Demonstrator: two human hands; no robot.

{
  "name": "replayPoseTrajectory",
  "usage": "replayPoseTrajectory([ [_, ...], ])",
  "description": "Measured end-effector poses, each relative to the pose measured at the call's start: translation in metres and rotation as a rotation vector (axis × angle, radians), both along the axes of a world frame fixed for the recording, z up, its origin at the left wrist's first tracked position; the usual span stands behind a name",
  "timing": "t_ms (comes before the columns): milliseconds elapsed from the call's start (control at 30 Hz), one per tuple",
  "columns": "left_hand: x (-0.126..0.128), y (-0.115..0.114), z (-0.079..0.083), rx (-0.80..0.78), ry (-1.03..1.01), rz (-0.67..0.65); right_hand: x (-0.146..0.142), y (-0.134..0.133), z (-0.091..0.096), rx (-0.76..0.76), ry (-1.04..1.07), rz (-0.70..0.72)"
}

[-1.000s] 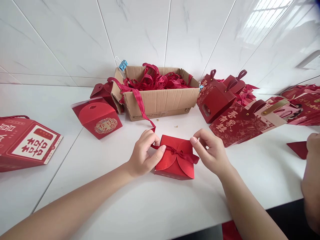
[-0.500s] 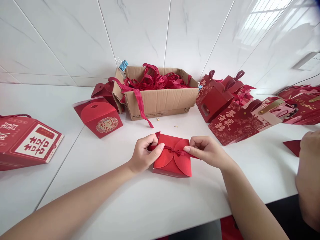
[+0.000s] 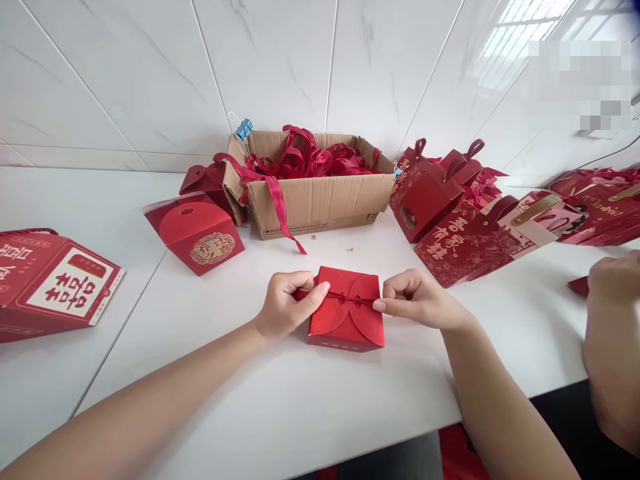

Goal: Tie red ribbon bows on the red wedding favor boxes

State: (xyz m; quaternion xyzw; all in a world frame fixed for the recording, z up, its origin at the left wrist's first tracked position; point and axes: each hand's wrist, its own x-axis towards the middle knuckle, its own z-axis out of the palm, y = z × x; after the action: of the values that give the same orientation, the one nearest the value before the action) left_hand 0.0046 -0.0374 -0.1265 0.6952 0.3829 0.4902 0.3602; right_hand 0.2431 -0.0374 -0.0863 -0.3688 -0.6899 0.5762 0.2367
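Note:
A small red gift box (image 3: pixel 334 325) with curved, overlapping flaps sits on the white table before me. Dark red ribbon (image 3: pixel 349 299) crosses its top and is knotted in the middle. At the box's left edge, my left hand (image 3: pixel 293 303) is closed on one end of the ribbon, its thumb lying along the lid. My right hand (image 3: pixel 420 300) pinches the other end between thumb and forefinger, just off the right side. Between the two hands the ribbon runs taut.
Behind stands a cardboard box (image 3: pixel 325 205) of loose red ribbons. Red gift boxes (image 3: pixel 200 230) flank it on the left, with a larger one (image 3: pixel 55 287) further out. Several red gift bags (image 3: pixel 460 243) stand right. Another person's hand (image 3: pixel 615 287) is at the right edge.
The ribbon over the box has drawn tighter and narrower, with a smaller knot. My right hand has shifted slightly outward from the knot. The other person's hand has moved a little.

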Motion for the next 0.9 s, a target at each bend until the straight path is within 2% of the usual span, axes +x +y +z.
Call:
replayPoseTrajectory([
  [100,-0.001,0.002,0.003,0.000,0.000,0.000,0.003,0.001,-0.001,-0.002,-0.052,-0.014],
  [233,-0.001,0.001,0.003,-0.025,-0.015,-0.038,0.009,0.003,-0.002,-0.100,-0.160,-0.022],
  [367,0.000,-0.001,0.001,-0.070,-0.037,-0.068,0.015,0.006,-0.001,-0.182,-0.226,0.068],
  [633,0.002,-0.003,0.001,-0.076,-0.057,-0.086,0.019,0.005,0.000,-0.298,-0.068,0.149],
  [733,0.001,-0.004,0.001,-0.072,-0.058,-0.087,0.020,0.003,0.000,-0.223,0.034,0.119],
  [900,0.002,-0.006,0.001,-0.052,-0.055,-0.090,0.016,0.001,-0.004,0.075,0.283,0.046],
])
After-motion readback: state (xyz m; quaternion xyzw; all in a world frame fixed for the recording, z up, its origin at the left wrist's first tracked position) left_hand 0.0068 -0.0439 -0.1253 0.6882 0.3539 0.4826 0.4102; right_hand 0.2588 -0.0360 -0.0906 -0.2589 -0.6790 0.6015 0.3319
